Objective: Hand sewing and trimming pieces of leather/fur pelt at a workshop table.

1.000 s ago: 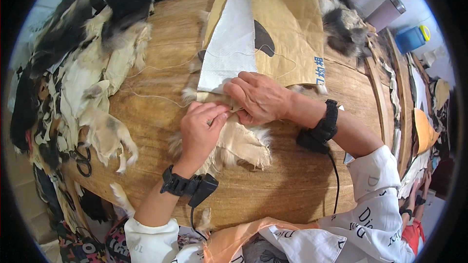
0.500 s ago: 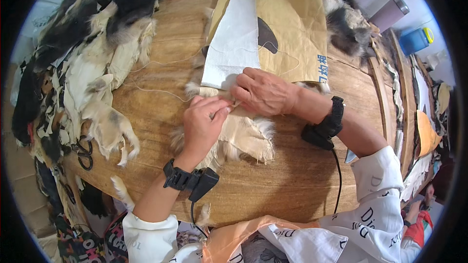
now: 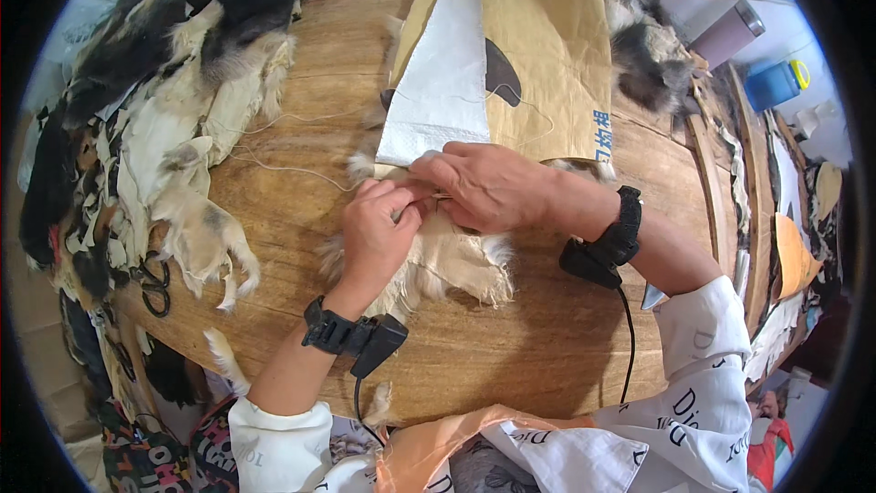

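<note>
A pale fur pelt (image 3: 456,260) lies skin side up on the wooden table, its hair showing along the edges. My left hand (image 3: 376,224) pinches the pelt's upper edge between thumb and fingers. Right against it, my right hand (image 3: 497,187) is bent over the same edge with fingers closed; what is in its fingertips is too small and hidden to make out. A thin pale thread (image 3: 292,169) runs leftward across the table from near my hands. Above them, a white sheet (image 3: 443,73) rests on a brown paper sheet (image 3: 561,46).
Black, white and tan fur pieces (image 3: 164,91) are heaped along the left, with black-handled scissors (image 3: 157,288) beside them. More fur (image 3: 652,59) lies back right, near a pink bottle (image 3: 728,32) and a blue container (image 3: 776,82). Wooden strips (image 3: 707,183) lie on the right.
My right hand has turned and lowered slightly, its fingers now closer over my left fingertips at the pelt's edge. My left hand has hardly moved.
</note>
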Demonstrator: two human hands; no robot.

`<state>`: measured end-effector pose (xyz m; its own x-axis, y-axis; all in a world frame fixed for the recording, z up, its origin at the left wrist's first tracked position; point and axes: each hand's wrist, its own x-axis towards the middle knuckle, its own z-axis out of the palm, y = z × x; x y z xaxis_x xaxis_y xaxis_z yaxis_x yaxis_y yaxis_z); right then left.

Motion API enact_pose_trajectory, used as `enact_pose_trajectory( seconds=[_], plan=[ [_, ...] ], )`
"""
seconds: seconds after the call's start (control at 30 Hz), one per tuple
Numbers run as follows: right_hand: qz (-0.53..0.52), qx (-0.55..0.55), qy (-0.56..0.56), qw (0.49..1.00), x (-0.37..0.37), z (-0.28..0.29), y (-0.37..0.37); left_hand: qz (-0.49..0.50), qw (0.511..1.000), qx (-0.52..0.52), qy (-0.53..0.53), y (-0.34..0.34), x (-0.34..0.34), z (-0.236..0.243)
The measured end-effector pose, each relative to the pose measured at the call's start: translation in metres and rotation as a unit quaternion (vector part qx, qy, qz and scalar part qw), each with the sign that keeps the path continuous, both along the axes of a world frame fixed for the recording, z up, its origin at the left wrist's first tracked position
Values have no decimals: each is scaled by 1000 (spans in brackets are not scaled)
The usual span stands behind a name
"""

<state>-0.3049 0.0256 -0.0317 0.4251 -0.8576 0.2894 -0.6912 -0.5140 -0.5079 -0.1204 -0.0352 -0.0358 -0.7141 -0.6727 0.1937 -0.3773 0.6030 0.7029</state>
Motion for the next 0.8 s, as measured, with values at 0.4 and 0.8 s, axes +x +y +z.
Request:
enact_pose_trajectory(
  seconds=[0.4,0.8],
  plan=[
    [-38,44,44,997,-2,7,-3,11,999,12,46,3,2,-2],
    [-41,-82,146,985,1,17,8,29,999,-10,16,3,2,-3]
  ],
)
